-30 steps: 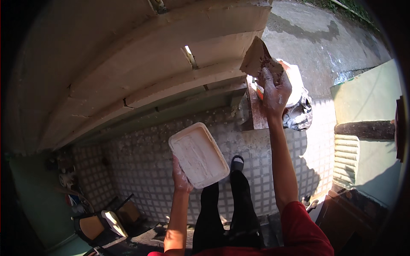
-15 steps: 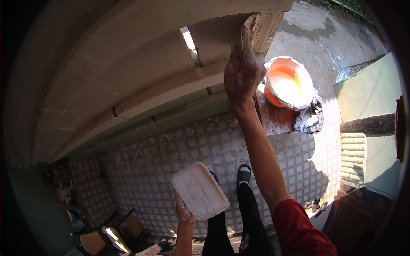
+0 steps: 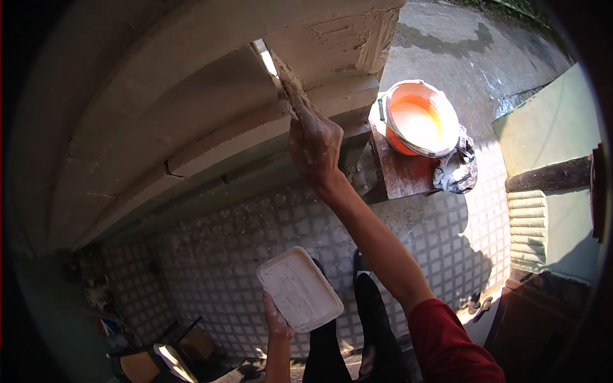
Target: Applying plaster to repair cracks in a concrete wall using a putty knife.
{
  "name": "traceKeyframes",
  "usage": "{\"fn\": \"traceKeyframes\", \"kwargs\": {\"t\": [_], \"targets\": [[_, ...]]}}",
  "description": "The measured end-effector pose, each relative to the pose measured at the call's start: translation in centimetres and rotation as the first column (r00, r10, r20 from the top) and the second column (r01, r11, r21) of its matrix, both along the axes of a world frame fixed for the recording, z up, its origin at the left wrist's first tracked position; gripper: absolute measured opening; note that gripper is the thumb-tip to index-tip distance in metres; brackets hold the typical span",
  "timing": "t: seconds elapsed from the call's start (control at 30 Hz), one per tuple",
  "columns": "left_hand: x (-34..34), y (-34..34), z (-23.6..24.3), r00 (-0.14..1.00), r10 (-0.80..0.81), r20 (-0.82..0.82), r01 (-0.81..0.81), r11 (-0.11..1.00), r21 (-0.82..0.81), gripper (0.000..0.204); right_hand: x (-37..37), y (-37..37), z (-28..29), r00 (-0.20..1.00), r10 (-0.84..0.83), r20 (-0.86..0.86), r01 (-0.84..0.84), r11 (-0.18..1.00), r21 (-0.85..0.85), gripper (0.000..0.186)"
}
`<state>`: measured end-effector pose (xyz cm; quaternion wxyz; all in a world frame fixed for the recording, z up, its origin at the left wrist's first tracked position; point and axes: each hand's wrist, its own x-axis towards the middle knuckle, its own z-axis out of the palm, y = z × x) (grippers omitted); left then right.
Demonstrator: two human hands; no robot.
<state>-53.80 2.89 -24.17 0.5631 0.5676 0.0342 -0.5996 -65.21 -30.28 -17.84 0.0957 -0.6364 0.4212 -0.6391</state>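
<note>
My right hand (image 3: 316,143) is closed round a plaster-smeared flat trowel (image 3: 288,83), seen nearly edge-on against the pale wall panel (image 3: 325,54) beside a bright narrow slot (image 3: 266,60). Fresh, uneven plaster streaks cover the panel's right end. Low in front of me, my left hand (image 3: 278,320) grips the left edge of a shallow rectangular plastic tray (image 3: 300,287). A whitish smear coats the tray's inside. White residue marks both hands.
An orange bucket (image 3: 400,142) holding pale liquid stands on a reddish wooden stand (image 3: 397,175), with a crumpled plastic bag (image 3: 457,169) beside it. A projecting ledge (image 3: 249,135) runs below the panel. Chairs (image 3: 137,367) stand at lower left on the tiled floor (image 3: 223,255).
My right hand has swept the trowel leftward and slightly down, from the panel's right end to the slot. The tray in my left hand has barely moved.
</note>
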Motion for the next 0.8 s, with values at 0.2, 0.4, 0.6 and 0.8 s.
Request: {"fn": "traceKeyframes", "kwargs": {"t": [0.2, 0.4, 0.6, 0.8], "targets": [[0.2, 1.0, -0.3, 1.000, 0.013, -0.023, -0.013, 1.000, 0.015, 0.068, -8.3, -2.7, 0.6, 0.930, -0.350, 0.116, 0.357, 0.933, -0.048, 0.043], [0.6, 1.2, -0.7, 0.999, 0.003, -0.042, -0.003, 1.000, 0.008, 0.066, -5.4, -7.1, 1.4, 0.880, -0.471, -0.052, 0.468, 0.881, -0.068, 0.037], [1.1, 1.8, -0.8, 0.999, 0.016, -0.042, -0.016, 1.000, 0.007, 0.065, -1.9, -5.6, 1.9, 0.936, -0.330, -0.125, 0.337, 0.941, 0.038, 0.049], [-0.2, 1.1, 0.3, 0.997, -0.020, -0.070, 0.019, 1.000, -0.017, 0.064, -2.4, -2.0, 1.0, 0.983, -0.043, -0.181, 0.056, 0.996, 0.068, 0.055]]}}
